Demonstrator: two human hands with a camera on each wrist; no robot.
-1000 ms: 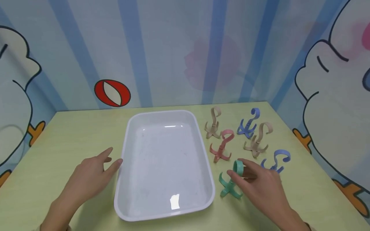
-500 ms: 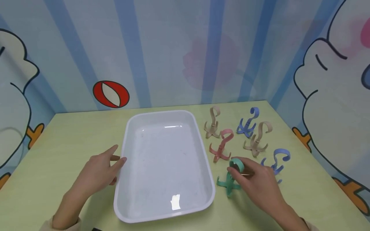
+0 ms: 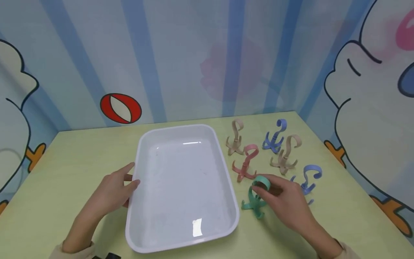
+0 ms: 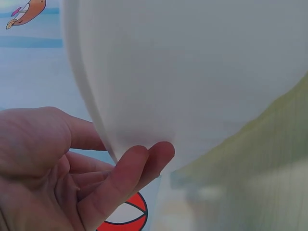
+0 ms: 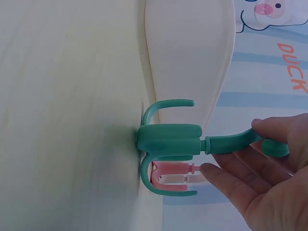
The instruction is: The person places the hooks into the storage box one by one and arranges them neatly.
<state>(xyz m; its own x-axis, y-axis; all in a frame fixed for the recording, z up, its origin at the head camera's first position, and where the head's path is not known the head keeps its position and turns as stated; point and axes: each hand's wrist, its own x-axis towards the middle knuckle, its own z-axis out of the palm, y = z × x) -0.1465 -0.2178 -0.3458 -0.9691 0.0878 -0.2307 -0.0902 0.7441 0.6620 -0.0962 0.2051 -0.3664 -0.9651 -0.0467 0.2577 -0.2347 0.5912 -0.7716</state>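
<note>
- The wall [image 3: 181, 64] fills the background, pale blue with darker stripes, white cartoon figures at both sides and a red-and-white ball [image 3: 121, 108] printed on it.
- The table [image 3: 84, 154] is pale yellow-green and reaches back to the wall.
- The white tray [image 3: 184, 180], rectangular with rounded corners, rests on the table between the two hands.
- The left hand [image 3: 111, 190] grips the tray's left edge, its thumb over the rim and its fingers against the outer side.
- The right hand [image 3: 288, 201] pinches the green hook by its curled top, between thumb and fingers.
- The green hook [image 3: 255, 202] stands close to upright, prongs down, just beside the tray's right side; whether its base touches the table I cannot tell.
- Five similar hooks stand on the table to the right of the tray: a pink hook [image 3: 245, 165] just behind the green one, a beige hook [image 3: 235, 142] behind that, a second beige hook [image 3: 283, 162] farther right, a blue hook [image 3: 273, 142] at the back, and another blue hook [image 3: 305, 186] partly hidden by the right hand.
</note>
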